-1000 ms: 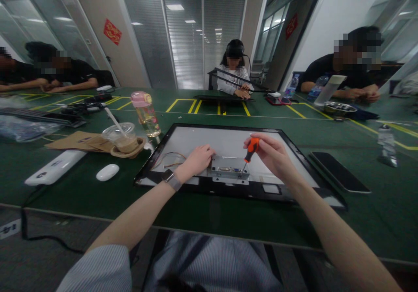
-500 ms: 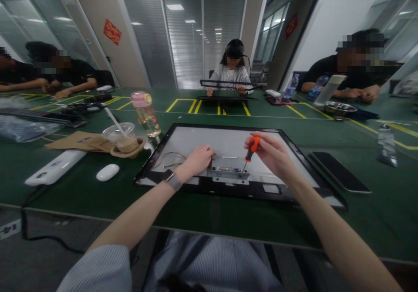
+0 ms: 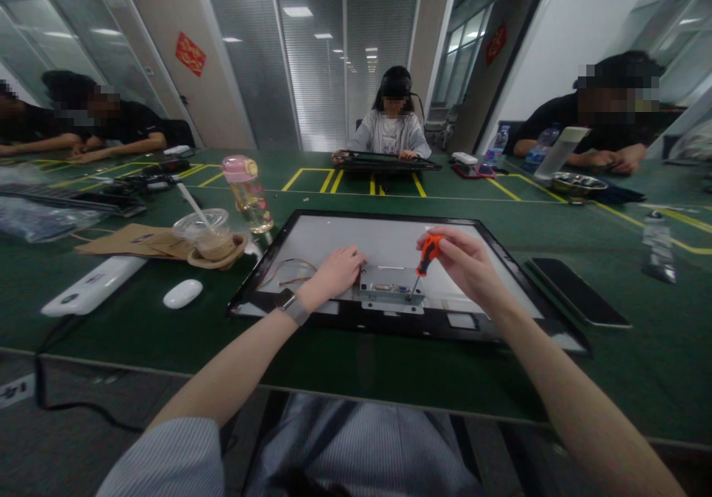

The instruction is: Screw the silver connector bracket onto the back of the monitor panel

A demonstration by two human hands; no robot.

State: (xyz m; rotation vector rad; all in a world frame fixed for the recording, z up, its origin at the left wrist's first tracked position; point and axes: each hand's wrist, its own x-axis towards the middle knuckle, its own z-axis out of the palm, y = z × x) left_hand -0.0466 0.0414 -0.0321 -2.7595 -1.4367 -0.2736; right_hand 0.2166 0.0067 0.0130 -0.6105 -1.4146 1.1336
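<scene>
A display panel (image 3: pixel 345 234) with a black frame lies flat on the green table, its pale back facing up. On its near side sits a grey metal box (image 3: pixel 383 277) with connector ports along its front. My left hand (image 3: pixel 343 267) is at the left end of this box, fingers curled against it; the fingertips are partly hidden. Pinched in the fingers of my right hand (image 3: pixel 466 258) is an orange and black screwdriver (image 3: pixel 428 255). Its shaft tilts down, the tip at the box's lower right flange. A thin cable (image 3: pixel 289 264) lies on the panel's left part.
Left of the panel are a white mouse (image 3: pixel 183 294), a white power strip (image 3: pixel 92 286), an iced drink cup (image 3: pixel 207 231) and a pink-lidded bottle (image 3: pixel 248 194). A dark phone (image 3: pixel 577 291) lies to the right. Across the table a person (image 3: pixel 394 122) handles another frame.
My hands stay almost in place, the right one and its screwdriver barely lower. Across the table, the person's raised frame has come down flat.
</scene>
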